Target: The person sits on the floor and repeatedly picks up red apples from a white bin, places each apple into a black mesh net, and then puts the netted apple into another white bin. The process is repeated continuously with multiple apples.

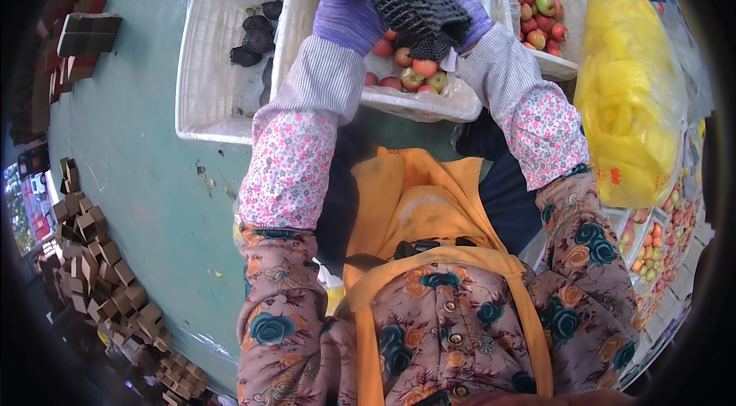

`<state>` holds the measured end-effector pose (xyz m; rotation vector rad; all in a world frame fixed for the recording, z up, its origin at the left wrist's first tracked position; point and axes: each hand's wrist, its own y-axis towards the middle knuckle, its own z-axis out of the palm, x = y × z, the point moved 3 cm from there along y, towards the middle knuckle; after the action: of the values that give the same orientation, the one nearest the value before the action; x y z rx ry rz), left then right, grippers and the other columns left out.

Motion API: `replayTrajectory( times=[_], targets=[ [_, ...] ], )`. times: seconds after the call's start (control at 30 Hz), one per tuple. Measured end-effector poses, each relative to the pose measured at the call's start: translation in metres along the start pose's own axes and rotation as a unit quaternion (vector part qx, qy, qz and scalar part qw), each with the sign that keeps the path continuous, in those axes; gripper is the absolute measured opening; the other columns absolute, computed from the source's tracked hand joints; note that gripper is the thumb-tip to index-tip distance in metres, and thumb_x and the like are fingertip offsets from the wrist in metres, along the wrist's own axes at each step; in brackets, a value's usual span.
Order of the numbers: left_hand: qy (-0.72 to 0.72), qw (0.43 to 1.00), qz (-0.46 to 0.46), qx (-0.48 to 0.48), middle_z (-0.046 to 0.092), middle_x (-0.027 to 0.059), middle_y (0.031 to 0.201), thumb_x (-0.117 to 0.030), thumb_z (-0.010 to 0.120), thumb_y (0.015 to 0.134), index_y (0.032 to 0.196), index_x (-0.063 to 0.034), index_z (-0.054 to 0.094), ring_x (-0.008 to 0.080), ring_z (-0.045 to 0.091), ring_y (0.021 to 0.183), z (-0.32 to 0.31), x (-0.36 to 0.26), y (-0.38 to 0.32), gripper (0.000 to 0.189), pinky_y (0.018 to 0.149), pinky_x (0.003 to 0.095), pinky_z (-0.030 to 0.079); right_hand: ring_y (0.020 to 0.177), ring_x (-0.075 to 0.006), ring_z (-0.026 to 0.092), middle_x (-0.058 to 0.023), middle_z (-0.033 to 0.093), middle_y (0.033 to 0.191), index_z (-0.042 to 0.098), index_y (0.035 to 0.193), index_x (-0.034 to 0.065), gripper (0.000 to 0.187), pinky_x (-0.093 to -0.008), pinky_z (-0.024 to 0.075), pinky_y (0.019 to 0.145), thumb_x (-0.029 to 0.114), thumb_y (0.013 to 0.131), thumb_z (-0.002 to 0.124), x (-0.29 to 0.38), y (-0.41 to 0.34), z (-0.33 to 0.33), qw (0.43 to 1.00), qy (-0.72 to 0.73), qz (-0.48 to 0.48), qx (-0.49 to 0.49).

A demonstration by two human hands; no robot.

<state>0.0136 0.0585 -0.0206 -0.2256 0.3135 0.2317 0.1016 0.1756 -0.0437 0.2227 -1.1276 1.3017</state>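
Note:
Both hands wear purple gloves and are raised over the middle white crate (422, 110). My left hand (349, 14) grips one end of a dark foam mesh sleeve bundle (417, 6). At its other side, my right hand (454, 0) holds the same bundle, its fingers partly hidden behind the mesh. Whether anything is inside the mesh cannot be told. Below it, loose red and green apples (411, 75) lie in the plastic-lined crate. To the left, another white crate (187, 55) contains several items in black mesh (257, 38).
A crate at the upper right holds many apples (537, 0). Beside it stands a large clear bag of yellow foam material (627, 89). More apples (650, 251) spread along the right. Small cardboard boxes (103, 268) are piled at lower left on the green floor (144, 136).

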Motion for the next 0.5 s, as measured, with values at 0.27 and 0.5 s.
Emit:
replayTrajectory(
  times=[0.27, 0.5],
  targets=[
    [0.204, 0.974, -0.09, -0.025, 0.06, 0.0219, 0.107, -0.019, 0.065, 0.082, 0.115, 0.0074, 0.049, 0.0323, 0.062, 0.094, 0.002, 0.023, -0.007, 0.045, 0.083, 0.0441, 0.054, 0.107, -0.0236, 0.056, -0.0128, 0.057, 0.115, 0.051, 0.121, 0.0048, 0.033, -0.0319, 0.0419, 0.094, 0.016, 0.09, 0.047, -0.011, 0.042, -0.028, 0.703, -0.58, -0.409, -0.034],
    [0.02, 0.991, 0.002, 0.13, 0.056, 0.0179, 0.117, -0.015, 0.055, 0.088, 0.12, 0.0047, 0.048, 0.0288, 0.054, 0.109, 0.006, -0.016, 0.009, 0.038, 0.097, 0.043, 0.042, 0.109, -0.0248, 0.055, -0.0133, 0.057, 0.116, 0.051, 0.121, 0.0051, 0.037, -0.0328, 0.0405, 0.095, 0.019, 0.087, 0.052, -0.08, 0.066, -0.067, 0.739, -0.668, -0.084, 0.016]
  ],
)
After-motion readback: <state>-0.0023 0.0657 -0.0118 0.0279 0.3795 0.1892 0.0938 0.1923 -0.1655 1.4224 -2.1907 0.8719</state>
